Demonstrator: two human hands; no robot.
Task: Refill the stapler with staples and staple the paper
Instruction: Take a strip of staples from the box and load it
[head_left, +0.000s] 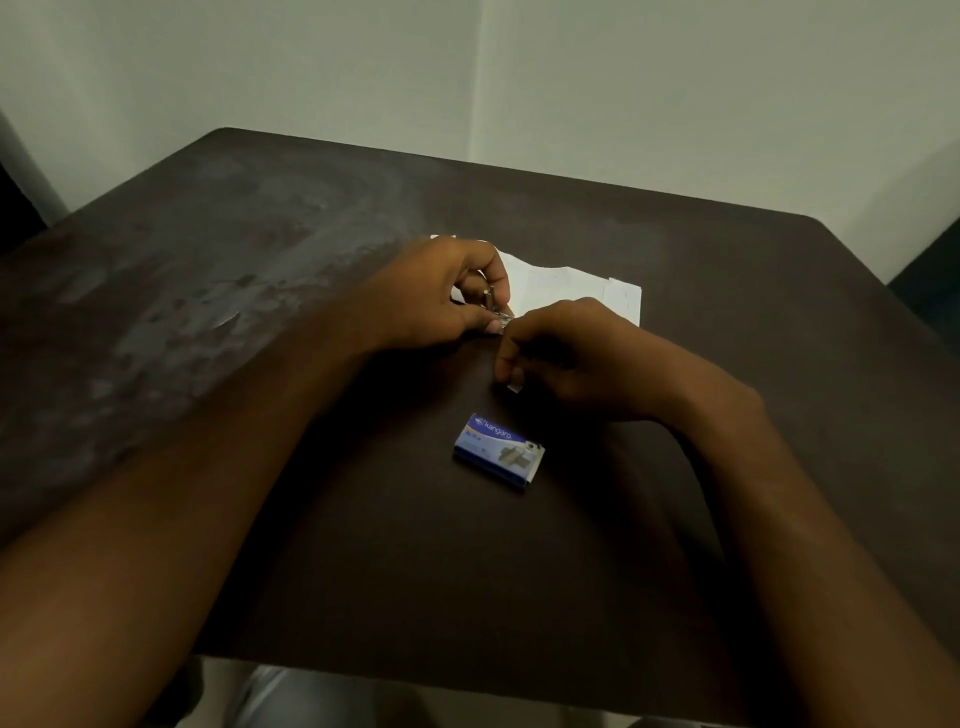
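So the person is mid-refill here, not at the stapling part yet. The left hand (441, 291) is curled around a small metal stapler (496, 314), pinched between thumb and fingers, with only a sliver of shiny metal showing past the fingertips. It's held just above the near edge of the paper (571, 283), which lies flat on the dark table (260, 260), partly hidden behind both hands.

The right hand (566, 358) is closed in a pinch right up against the stapler's end. There's a small pale bit poking out under its fingers, probably a strip of staples, but the light is dim and it's too small to say for sure. It's also unclear whether the stapler's tray is actually open, since the fingers cover most of it.

The staple box (498, 451), blue with "kangaro" printed on it, sits on the table nearer to the person, a bit apart from the hands, and looks closed or nearly so.

Judging by all that, the step in hand is feeding staples into the stapler. The next move would need the strip lined up straight with the channel and slid in without buckling, then the stapler shut until it clicks. After that the paper's corner has to go between the stapler's jaws, so the sheets will want squaring up first.
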